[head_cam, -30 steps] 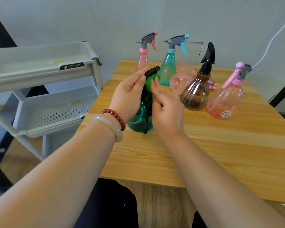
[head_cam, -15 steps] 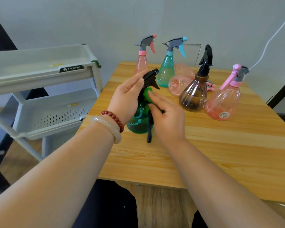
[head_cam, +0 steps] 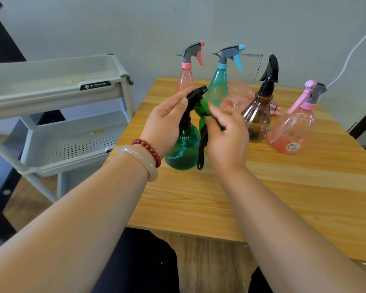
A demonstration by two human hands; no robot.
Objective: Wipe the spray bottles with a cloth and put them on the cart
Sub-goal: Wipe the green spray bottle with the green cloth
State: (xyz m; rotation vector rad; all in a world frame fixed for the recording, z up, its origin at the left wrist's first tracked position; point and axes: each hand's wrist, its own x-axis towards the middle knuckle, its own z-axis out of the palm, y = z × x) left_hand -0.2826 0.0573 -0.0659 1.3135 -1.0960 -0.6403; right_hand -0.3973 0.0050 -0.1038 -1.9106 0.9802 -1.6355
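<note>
A green round spray bottle with a black trigger head stands on the wooden table near its left edge. My left hand grips its black head and neck from the left. In my right hand is a green cloth with a black edge, pressed against the trigger side of the bottle; its tail hangs down beside the body. The grey tiered cart stands left of the table, and I see no bottles on its trays.
Behind the green bottle stand a tall pink bottle and a teal bottle. A pink bottle lies on its side, with a brown bottle and a round pink bottle to the right. A white cable hangs at the wall.
My right hand has rubbed the cloth down the bottle's neck and back up toward the trigger. My left hand has kept its hold on the head, and the bottle has stayed in place.
</note>
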